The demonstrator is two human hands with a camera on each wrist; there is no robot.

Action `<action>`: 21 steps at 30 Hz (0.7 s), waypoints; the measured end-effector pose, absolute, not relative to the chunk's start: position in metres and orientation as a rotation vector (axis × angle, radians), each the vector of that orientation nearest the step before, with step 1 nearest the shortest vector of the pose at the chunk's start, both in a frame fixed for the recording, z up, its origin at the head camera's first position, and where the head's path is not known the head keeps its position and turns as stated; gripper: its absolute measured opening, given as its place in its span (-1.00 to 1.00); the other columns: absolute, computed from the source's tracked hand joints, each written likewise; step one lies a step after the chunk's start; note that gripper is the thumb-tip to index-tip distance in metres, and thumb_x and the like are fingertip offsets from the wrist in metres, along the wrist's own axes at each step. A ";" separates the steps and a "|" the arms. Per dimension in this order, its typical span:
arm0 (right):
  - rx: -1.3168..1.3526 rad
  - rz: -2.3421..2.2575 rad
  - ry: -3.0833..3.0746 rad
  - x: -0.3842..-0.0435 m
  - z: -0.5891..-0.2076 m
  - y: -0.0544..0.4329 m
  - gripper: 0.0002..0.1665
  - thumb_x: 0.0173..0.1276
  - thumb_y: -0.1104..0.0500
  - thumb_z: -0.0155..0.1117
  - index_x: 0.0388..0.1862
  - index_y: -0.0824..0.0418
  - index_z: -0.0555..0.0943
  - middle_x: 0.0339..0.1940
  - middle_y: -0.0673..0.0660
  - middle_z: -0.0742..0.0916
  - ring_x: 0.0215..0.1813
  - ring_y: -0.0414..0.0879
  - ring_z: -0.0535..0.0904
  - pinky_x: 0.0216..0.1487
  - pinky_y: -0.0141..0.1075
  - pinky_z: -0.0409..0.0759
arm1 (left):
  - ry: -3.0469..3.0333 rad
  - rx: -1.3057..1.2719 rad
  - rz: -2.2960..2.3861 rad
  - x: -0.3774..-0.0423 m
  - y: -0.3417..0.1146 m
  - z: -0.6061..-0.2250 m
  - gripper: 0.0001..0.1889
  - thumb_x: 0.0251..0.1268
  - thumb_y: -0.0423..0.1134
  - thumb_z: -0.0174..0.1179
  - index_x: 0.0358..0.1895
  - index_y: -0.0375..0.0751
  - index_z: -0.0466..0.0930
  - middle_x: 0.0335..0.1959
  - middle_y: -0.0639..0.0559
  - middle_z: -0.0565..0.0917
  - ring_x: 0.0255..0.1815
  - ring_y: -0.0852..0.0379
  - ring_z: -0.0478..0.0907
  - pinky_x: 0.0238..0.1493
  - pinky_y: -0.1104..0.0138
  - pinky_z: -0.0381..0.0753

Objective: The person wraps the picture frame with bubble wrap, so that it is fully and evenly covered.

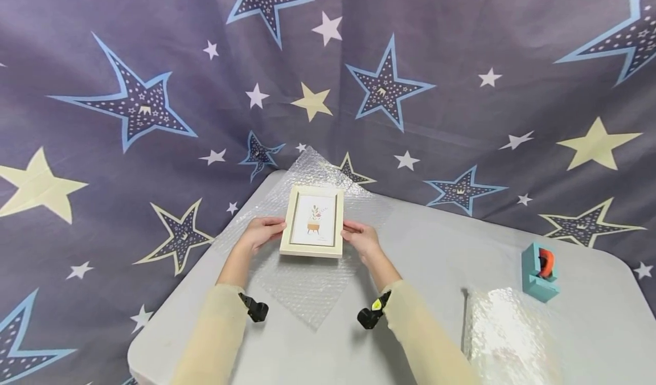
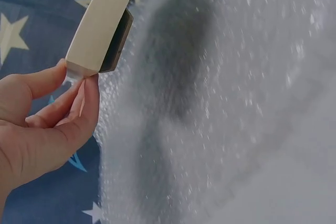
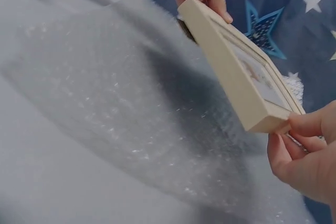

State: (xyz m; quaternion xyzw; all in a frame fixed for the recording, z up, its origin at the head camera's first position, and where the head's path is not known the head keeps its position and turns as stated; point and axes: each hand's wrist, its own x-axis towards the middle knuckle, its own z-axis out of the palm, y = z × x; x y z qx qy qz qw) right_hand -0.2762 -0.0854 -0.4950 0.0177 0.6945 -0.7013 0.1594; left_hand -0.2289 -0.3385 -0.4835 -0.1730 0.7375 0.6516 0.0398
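A cream picture frame (image 1: 288,242) with a plant print is held above a sheet of bubble wrap (image 1: 312,299), its shadow falling on the plastic. My left hand (image 1: 260,233) pinches the frame's left side, thumb on the front and fingers behind, as the left wrist view shows with the left hand (image 2: 52,114). On the opposite side my right hand (image 1: 361,238) pinches the frame the same way. In the right wrist view the frame (image 3: 226,72) is tilted between the right hand (image 3: 310,150) and the left. The bubble wrap lies spread diagonally beneath, its far corner against the curtain.
At the table's right stands a teal tape dispenser (image 1: 534,277) with an orange-red roll. A stack of clear bubble wrap (image 1: 507,334) lies near the front right. The grey table (image 1: 425,248) meets a star-patterned curtain (image 1: 307,49) behind and at the left.
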 end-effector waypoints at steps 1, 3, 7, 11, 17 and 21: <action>0.041 -2.000 1.983 -0.277 -0.497 -0.087 -0.55 0.28 0.44 0.20 0.18 0.44 0.53 0.15 0.40 0.64 -0.04 -0.12 0.67 0.20 -0.12 0.63 | 2.264 -0.533 1.989 -0.230 -0.340 -0.485 -0.53 0.34 -0.39 0.13 0.24 -0.61 0.35 0.02 -0.22 0.59 -0.28 0.40 0.58 0.27 0.21 0.57; 0.028 -1.990 1.982 -0.278 -0.500 -0.090 -0.53 0.28 0.44 0.19 0.19 0.44 0.52 0.17 0.40 0.63 0.05 -0.04 0.66 0.20 -0.17 0.64 | 2.269 -0.542 1.972 -0.231 -0.342 -0.488 -0.54 0.34 -0.41 0.12 0.23 -0.62 0.36 -0.02 -0.20 0.60 -0.28 0.39 0.57 0.28 0.20 0.56; 0.022 -1.946 2.007 -0.279 -0.500 -0.095 -0.52 0.28 0.44 0.19 0.21 0.45 0.50 0.18 0.39 0.63 0.19 0.08 0.60 0.25 -0.19 0.60 | 2.267 -0.579 1.946 -0.234 -0.345 -0.495 -0.57 0.34 -0.43 0.11 0.20 -0.64 0.37 -0.10 -0.14 0.62 -0.32 0.38 0.57 0.25 0.21 0.59; 0.040 -1.889 2.048 -0.281 -0.500 -0.097 -0.51 0.27 0.45 0.19 0.21 0.45 0.50 0.17 0.38 0.64 0.20 0.11 0.59 0.26 -0.17 0.60 | 2.269 -0.638 1.904 -0.235 -0.342 -0.498 -0.58 0.34 -0.42 0.11 0.20 -0.62 0.39 -0.03 -0.22 0.62 -0.34 0.35 0.58 0.25 0.20 0.59; 0.059 -1.819 2.078 -0.283 -0.506 -0.099 -0.52 0.29 0.44 0.16 0.22 0.44 0.49 0.17 0.38 0.64 0.21 0.14 0.59 0.23 -0.16 0.61 | 2.305 -0.667 1.827 -0.233 -0.338 -0.496 -0.60 0.34 -0.40 0.11 0.16 -0.62 0.43 -0.13 -0.18 0.66 -0.30 0.25 0.60 0.29 0.09 0.55; 0.076 -1.790 2.098 -0.282 -0.513 -0.100 -0.52 0.29 0.42 0.18 0.21 0.41 0.50 0.15 0.36 0.65 0.20 0.12 0.60 0.21 -0.20 0.62 | 2.328 -0.678 1.770 -0.232 -0.337 -0.499 -0.61 0.35 -0.36 0.10 0.15 -0.59 0.44 -0.05 -0.30 0.68 -0.14 0.08 0.68 0.30 0.09 0.54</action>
